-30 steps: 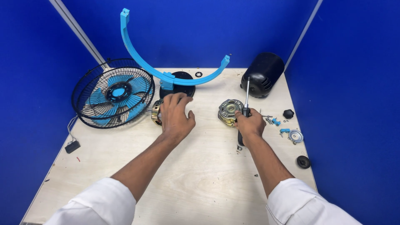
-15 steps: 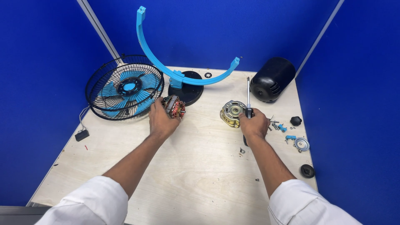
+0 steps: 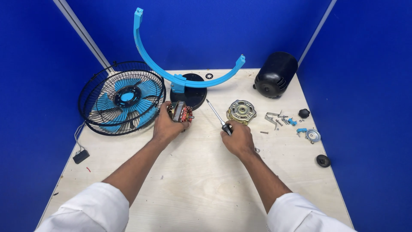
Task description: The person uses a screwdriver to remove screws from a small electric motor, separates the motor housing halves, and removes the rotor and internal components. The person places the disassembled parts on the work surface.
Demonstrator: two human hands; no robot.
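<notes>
1. Blue partition walls closed in a pale wooden tabletop (image 3: 193, 189) that filled most of the frame.
2. At the upper left of the frame a black wire fan cage (image 3: 122, 98) with blue blades lay tilted on the table; a blue curved bracket (image 3: 171, 73) rose from a round black base (image 3: 193, 95) at upper centre.
3. A black motor housing (image 3: 275, 75) sat at the upper right.
4. Centre frame, the left hand (image 3: 167, 126) was clenched around a copper-wound motor core (image 3: 180, 112), just in front of the black base.
5. Right of centre, the right hand (image 3: 238, 139) was closed on the handle of a screwdriver (image 3: 216, 115), its shaft slanting up and left.
6. A round metal motor plate (image 3: 241, 111) lay just beside the screwdriver.
7. Small screws and blue clips (image 3: 287, 121), a silver disc (image 3: 313, 135) and two black knobs (image 3: 322, 160) were scattered at the right.
8. A small black plug (image 3: 80, 156) lay at the left edge. No packages or signs could be made out.
</notes>
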